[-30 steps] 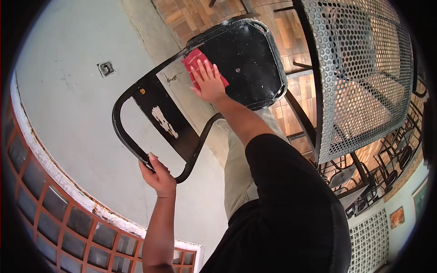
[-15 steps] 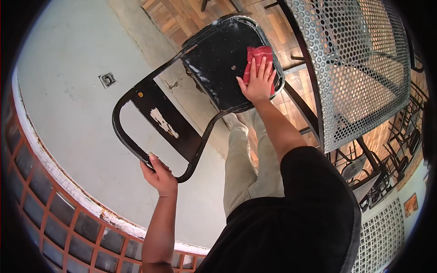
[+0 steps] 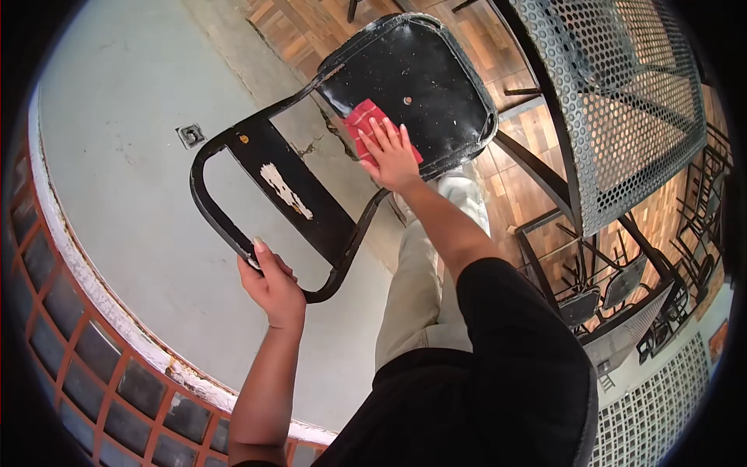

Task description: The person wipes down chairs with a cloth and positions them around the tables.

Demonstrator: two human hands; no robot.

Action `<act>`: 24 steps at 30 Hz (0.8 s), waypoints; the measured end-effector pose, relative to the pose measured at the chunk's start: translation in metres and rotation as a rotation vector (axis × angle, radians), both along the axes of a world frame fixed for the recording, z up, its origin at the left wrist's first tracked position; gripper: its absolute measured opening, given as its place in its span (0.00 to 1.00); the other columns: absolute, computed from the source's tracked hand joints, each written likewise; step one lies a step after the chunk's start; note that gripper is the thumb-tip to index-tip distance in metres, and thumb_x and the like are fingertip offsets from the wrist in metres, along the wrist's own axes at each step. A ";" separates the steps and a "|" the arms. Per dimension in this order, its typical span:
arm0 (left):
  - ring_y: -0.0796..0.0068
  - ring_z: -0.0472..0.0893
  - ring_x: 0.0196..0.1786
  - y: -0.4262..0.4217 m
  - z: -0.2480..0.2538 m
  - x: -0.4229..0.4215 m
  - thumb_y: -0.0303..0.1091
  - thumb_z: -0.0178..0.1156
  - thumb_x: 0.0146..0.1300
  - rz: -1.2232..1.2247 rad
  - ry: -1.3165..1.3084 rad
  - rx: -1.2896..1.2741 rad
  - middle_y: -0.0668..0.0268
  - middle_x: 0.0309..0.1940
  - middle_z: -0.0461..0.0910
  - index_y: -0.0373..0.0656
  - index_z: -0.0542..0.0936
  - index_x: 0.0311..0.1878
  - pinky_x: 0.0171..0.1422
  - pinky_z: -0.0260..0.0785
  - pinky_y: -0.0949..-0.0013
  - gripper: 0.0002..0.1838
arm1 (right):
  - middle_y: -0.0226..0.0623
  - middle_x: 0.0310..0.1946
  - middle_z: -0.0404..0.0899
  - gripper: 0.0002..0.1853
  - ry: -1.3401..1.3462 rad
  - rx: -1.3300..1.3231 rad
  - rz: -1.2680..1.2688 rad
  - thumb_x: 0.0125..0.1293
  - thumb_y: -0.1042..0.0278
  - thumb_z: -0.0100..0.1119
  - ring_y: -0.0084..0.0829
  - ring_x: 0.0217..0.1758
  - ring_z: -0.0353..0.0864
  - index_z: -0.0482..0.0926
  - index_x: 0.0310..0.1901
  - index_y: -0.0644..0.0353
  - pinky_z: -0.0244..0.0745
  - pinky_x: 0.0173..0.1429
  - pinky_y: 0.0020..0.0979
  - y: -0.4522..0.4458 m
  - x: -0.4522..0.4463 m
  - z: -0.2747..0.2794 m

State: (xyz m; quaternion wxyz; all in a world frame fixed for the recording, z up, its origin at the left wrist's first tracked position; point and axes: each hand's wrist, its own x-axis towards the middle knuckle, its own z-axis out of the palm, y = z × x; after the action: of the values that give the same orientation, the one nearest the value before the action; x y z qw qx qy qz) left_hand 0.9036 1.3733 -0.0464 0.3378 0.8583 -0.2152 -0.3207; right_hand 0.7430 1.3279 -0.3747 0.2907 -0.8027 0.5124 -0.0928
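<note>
A black metal chair point(image 3: 447, 74) is in front of me, its seat scuffed and its backrest panel point(image 3: 261, 159) worn to a pale patch. My left hand point(image 3: 274, 286) is closed around the tube of the backrest frame at its near end. On the seat, by the edge closest to the backrest, lies a red cloth point(image 3: 362, 117) with light stripes. My right hand point(image 3: 393, 162) presses flat on it, fingers stretched out, and part of the cloth is hidden beneath the palm. A whitish smear shows on the seat beside the cloth.
Right of the chair stands a perforated metal table point(image 3: 568, 117) with dark legs. More chairs point(image 3: 622, 284) are farther off at the right. A small drain point(image 3: 191, 135) is set in the grey floor, and a red-framed grid point(image 3: 109, 381) curves along the lower left.
My right hand and the red cloth have slid across the seat from its far right edge toward the backrest side. My left hand keeps its hold on the frame.
</note>
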 end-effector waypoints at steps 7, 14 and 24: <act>0.87 0.64 0.21 0.002 -0.003 0.004 0.44 0.51 0.80 -0.024 -0.001 -0.045 0.76 0.21 0.65 0.44 0.69 0.41 0.24 0.57 0.77 0.14 | 0.47 0.83 0.45 0.37 0.370 -0.068 -0.177 0.72 0.42 0.52 0.54 0.86 0.40 0.59 0.80 0.42 0.36 0.83 0.62 -0.017 -0.128 0.022; 0.87 0.64 0.21 0.000 -0.004 0.001 0.42 0.52 0.80 0.019 0.032 -0.029 0.76 0.22 0.65 0.43 0.70 0.43 0.24 0.58 0.77 0.13 | 0.64 0.81 0.41 0.45 0.350 -0.215 -0.242 0.72 0.40 0.49 0.59 0.86 0.38 0.49 0.82 0.59 0.36 0.84 0.59 -0.118 -0.071 0.006; 0.89 0.59 0.16 0.001 -0.010 -0.002 0.44 0.53 0.80 0.058 -0.080 -0.021 0.78 0.17 0.62 0.47 0.67 0.40 0.20 0.50 0.78 0.13 | 0.57 0.83 0.43 0.41 0.137 -0.193 0.052 0.73 0.41 0.47 0.53 0.86 0.41 0.52 0.82 0.50 0.36 0.85 0.56 -0.119 0.048 -0.007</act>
State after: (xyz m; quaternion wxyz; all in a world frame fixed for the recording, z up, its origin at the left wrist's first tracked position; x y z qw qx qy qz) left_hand 0.9019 1.3741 -0.0569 0.3472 0.8728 -0.2066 -0.2739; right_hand 0.7914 1.2087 -0.3819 0.1788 -0.8444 0.4987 -0.0793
